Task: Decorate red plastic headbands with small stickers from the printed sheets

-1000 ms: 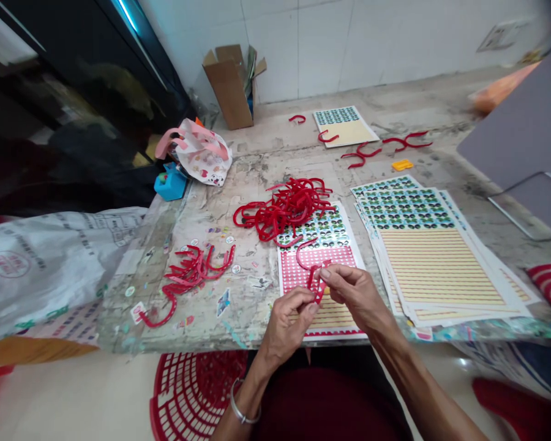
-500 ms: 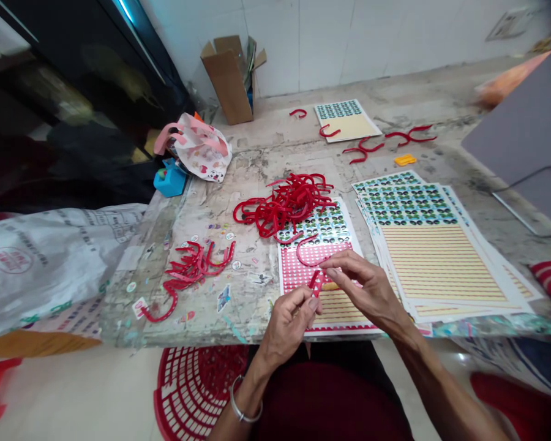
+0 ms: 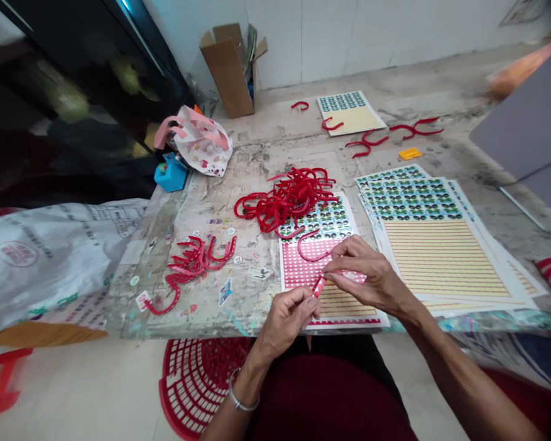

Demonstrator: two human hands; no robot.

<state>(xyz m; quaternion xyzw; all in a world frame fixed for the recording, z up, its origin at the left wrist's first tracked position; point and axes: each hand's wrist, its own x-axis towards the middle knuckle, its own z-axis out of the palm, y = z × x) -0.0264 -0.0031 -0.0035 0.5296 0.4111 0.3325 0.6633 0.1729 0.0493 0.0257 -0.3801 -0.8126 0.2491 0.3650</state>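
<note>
Over the front of a printed sticker sheet (image 3: 342, 306), my left hand (image 3: 284, 321) pinches a short red piece with white spots (image 3: 319, 286) between thumb and fingers. My right hand (image 3: 370, 272) closes thumb and forefinger at the upper end of that piece; whether a sticker strip is between them I cannot tell. A thin red curved piece (image 3: 302, 250) lies on the pink-and-white part of the sheet, just beyond my right fingers. Behind it, a tangled pile of red curved pieces (image 3: 298, 196) covers the sheet's top edge. Several spotted red curved pieces (image 3: 201, 258) lie to the left.
Stacked sticker sheets (image 3: 441, 257) lie to the right, a yellow object (image 3: 409, 154) behind them. Farther back are another sheet (image 3: 360, 119) and loose red pieces. A cardboard box (image 3: 229, 76), cloth bag (image 3: 206, 144) and blue dispenser (image 3: 171, 176) stand back left. Below is a red basket (image 3: 179, 386).
My right fingertips have come down onto the upper end of the spotted piece, which now appears more tilted. The whole view has shifted slightly.
</note>
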